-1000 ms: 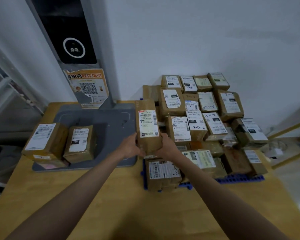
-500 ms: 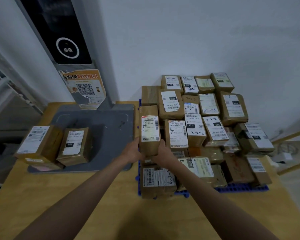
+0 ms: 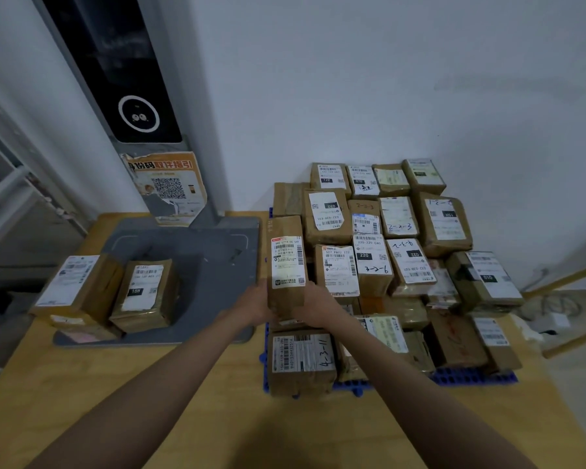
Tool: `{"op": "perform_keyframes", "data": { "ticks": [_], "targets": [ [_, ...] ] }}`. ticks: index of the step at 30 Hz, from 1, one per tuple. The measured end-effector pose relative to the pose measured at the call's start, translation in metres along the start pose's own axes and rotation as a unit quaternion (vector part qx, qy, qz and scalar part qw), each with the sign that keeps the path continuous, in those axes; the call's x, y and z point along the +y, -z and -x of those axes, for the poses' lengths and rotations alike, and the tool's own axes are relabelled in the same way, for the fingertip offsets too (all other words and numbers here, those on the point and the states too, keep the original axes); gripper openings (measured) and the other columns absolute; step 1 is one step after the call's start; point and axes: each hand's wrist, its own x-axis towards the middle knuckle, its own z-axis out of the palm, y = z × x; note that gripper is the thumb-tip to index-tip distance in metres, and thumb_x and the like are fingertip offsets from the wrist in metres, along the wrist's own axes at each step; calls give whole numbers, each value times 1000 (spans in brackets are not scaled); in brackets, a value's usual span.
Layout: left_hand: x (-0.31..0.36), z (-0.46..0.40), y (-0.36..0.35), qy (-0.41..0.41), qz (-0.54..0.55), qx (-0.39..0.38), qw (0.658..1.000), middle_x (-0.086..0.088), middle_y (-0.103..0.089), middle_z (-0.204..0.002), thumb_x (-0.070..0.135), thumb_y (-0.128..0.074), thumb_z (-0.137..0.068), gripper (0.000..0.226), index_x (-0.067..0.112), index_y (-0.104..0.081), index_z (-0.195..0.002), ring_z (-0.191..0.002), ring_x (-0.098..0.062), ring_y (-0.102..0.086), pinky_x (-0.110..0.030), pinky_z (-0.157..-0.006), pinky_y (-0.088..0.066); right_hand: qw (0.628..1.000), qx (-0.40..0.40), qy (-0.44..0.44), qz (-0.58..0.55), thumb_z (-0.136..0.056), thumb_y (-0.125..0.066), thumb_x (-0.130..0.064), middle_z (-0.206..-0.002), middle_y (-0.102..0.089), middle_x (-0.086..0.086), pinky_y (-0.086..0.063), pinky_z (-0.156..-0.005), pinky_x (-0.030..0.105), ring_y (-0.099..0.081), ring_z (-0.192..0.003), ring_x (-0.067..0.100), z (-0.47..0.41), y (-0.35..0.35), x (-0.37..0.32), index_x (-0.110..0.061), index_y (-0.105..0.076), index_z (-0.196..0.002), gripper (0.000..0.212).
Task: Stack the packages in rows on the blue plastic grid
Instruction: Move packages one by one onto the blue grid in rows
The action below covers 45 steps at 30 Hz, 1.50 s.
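- Both hands were on one tall brown package (image 3: 286, 262), white label facing up, at the left edge of the stack.
- The left hand (image 3: 252, 304) gripped its lower left side, fingers curled round the edge.
- The right hand (image 3: 313, 304) clasped the lower right side, thumb against the near face.
- The package stood at the 9 o'clock edge of the pile, just beside a labelled parcel marked 507 (image 3: 339, 269) at its 3 o'clock; whether its base was already resting on the pile, I could not tell.
- The blue plastic grid (image 3: 471, 377) peeked out at the pile's 5 o'clock corner and along the near edge, lying on the wooden table (image 3: 183, 401).
- The stacked packages (image 3: 396, 231) ran in rows back to the white wall (image 3: 386, 79) at 12 o'clock.
- At the held package's 6 o'clock sat a parcel marked 4-3-11 (image 3: 301, 360), at the grid's near left corner.
- Over at 9 o'clock, well apart from the pile, two more parcels waited on a grey scanner base (image 3: 200, 265): a big one (image 3: 77, 289) overhanging its left edge, a smaller one marked 15H (image 3: 144, 292) just beside it.
- The grey scanner post (image 3: 115, 79) rose at 11 o'clock, a torn orange QR notice (image 3: 168, 187) stuck to it.
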Motion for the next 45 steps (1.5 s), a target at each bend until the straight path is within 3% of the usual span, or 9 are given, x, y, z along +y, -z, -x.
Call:
{"op": "perform_keyframes", "data": {
  "ticks": [6,11,19,23,29,34,37,41,45],
  "targets": [
    [2,14,15,-12,-67,-6,998,-4,-57,-132,24,-85,-67,76,17,-47,-133,-118,-22,-54,-25,-82,-42,998,30,-20,-46,-88,-68,-27,-128,-57,14,-49,-98,40,-57,-116,31,17,12,4,-7,-52,-131,50],
    [-7,32,27,17,-107,7,994,-7,-53,-138,27,-82,-74,72,14,-49,-136,-124,-25,-52,-33,-97,-45,998,40,33,-30,-86,-70,-28,-128,-56,13,-46,-84,29,-56,-115,27,27,18,-7,-5,-53,-126,49],
    [-48,79,56,76,-143,-2,987,-6,-52,-138,37,-76,-80,68,14,-48,-138,-120,-25,-54,-38,-97,-48,995,-14,97,17,-89,-64,-21,-119,-60,11,-50,-88,33,-58,-110,26,24,-1,-52,-7,-60,-117,32],
    [-79,104,70,88,-143,-11,986,-7,-60,-125,33,-78,-79,56,14,-56,-127,-109,-25,-59,-37,-90,-50,989,-62,117,58,-89,-65,-21,-127,-55,9,-50,-91,33,-56,-113,25,13,-20,-81,-9,-52,-130,45],
    [-135,132,90,142,-118,2,983,-8,-54,-134,36,-78,-79,69,11,-49,-136,-117,-26,-55,-37,-94,-46,980,-105,124,112,-90,-62,-19,-129,-55,15,-51,-96,45,-59,-111,32,-3,-53,-125,-3,-50,-133,48],
    [-186,139,103,170,-77,13,982,-5,-49,-141,36,-80,-77,77,16,-42,-142,-125,-24,-50,-31,-96,-45,978,-132,120,108,-92,-62,-22,-139,-48,7,-51,-90,35,-56,-115,26,-23,-79,-156,-13,-40,-145,58],
    [-215,140,114,163,-77,4,984,-4,-49,-140,37,-78,-79,74,16,-44,-141,-125,-23,-49,-31,-95,-44,978,-132,114,111,-91,-63,-21,-139,-49,7,-50,-96,37,-54,-119,25,-34,-96,-178,-13,-43,-143,57],
    [-255,139,136,154,-88,-4,984,-7,-60,-127,36,-78,-79,47,15,-60,-117,-113,-23,-57,-31,-87,-46,981,-136,93,101,-89,-64,-22,-128,-54,7,-57,-86,40,-58,-109,25,-49,-122,-212,-13,-50,-133,48],
    [-297,141,161,159,-102,-11,982,-4,-63,-118,38,-77,-79,48,12,-65,-117,-107,-21,-59,-31,-85,-48,984,-134,73,89,-86,-64,-19,-125,-59,15,-60,-80,44,-63,-102,26,-67,-151,-249,-4,-56,-126,43]
  ]
}}
